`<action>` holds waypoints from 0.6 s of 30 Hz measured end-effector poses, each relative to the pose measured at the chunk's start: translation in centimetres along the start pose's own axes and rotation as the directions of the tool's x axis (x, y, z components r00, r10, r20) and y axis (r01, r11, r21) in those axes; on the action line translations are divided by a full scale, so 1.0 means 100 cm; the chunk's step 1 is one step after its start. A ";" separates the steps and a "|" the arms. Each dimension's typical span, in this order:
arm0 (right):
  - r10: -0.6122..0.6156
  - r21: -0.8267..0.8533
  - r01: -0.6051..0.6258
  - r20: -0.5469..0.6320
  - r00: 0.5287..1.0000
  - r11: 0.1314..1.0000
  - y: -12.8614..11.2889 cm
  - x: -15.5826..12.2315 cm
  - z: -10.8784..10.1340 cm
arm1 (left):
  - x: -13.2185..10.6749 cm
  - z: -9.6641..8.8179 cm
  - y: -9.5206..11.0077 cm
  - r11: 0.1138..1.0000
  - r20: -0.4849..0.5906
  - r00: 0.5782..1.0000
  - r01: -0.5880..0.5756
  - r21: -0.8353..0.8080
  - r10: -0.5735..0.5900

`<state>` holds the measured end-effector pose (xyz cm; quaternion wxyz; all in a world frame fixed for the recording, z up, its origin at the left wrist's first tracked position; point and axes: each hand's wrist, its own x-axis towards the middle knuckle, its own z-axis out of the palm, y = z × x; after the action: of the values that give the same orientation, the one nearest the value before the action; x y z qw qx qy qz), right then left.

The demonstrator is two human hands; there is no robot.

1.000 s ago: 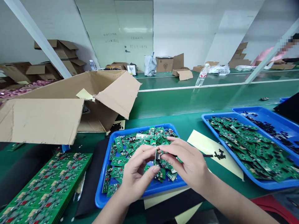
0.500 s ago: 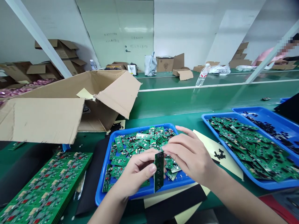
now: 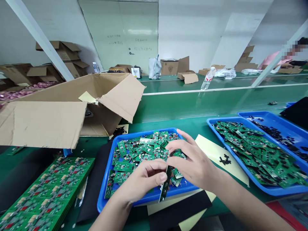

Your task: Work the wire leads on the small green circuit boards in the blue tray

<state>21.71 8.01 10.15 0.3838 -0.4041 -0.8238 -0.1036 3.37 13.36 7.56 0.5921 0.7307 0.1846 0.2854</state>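
Observation:
My left hand [image 3: 141, 179] pinches a small green circuit board [image 3: 165, 185] that hangs edge-on over the near rim of a blue tray [image 3: 107, 179]. The tray is heaped with several small green circuit boards [image 3: 144, 149]. My right hand [image 3: 192, 162] hovers over that heap beside the held board, fingers curled and pinched near its top end. I cannot make out whether those fingers hold a part.
A stack of green board panels [image 3: 45, 195] lies at the near left. An open cardboard box [image 3: 60, 109] stands behind it. Two more blue trays [image 3: 255, 147], one with boards and one with black parts [image 3: 276, 131], sit at the right. Yellow paper [image 3: 214, 150] with black parts lies between trays. A person sits at the far right.
My left hand lowered the held board and tilted it towards the tray's near rim. My right hand let go of it and moved up over the heap.

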 end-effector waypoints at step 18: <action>0.376 0.360 -0.407 0.155 0.914 0.840 0.002 0.005 -0.029 | -0.001 0.001 -0.021 0.275 0.118 0.678 -0.444 0.853 0.726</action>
<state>23.24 7.04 12.49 0.4362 -0.4841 -0.7422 0.1564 3.49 13.68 5.48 -0.0149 0.8794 0.0957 0.4662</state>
